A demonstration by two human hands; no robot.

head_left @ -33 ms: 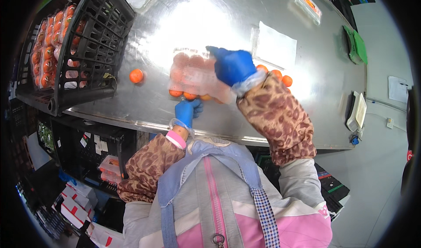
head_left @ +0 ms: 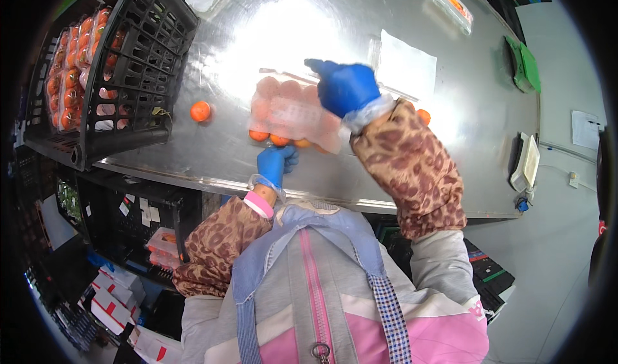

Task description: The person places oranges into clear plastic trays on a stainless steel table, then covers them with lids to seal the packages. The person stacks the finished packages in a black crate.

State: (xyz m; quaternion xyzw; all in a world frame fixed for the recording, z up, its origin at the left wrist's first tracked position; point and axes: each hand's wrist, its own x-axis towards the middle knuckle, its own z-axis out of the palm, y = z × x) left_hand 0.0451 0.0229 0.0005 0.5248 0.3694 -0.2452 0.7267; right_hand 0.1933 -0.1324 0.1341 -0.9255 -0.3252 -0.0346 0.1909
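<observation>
A clear plastic clamshell pack [head_left: 290, 111] of orange-red round fruit lies on the metal table, with several fruits showing orange along its near edge. My left hand [head_left: 273, 164], in a blue glove, touches that near edge with curled fingers; what they may grip is hidden. In a matching glove, my right hand [head_left: 347, 90] covers the pack's upper right corner, one finger stretched out to the left. I see nothing held in it. A single orange fruit [head_left: 200, 111] lies left of the pack, and another loose fruit [head_left: 423, 117] shows beyond my right sleeve.
On the left, a black crate [head_left: 145, 55] leans on its side with filled fruit packs in it. White paper [head_left: 405, 64] lies behind my right hand, and a flat clear pack [head_left: 452, 9] sits at the far right. The metal table's near edge [head_left: 212, 183] runs before me.
My right hand has moved slightly right and its sleeve now covers more of the loose fruits. The pack's far edge looks slightly shifted. My left hand has stayed put.
</observation>
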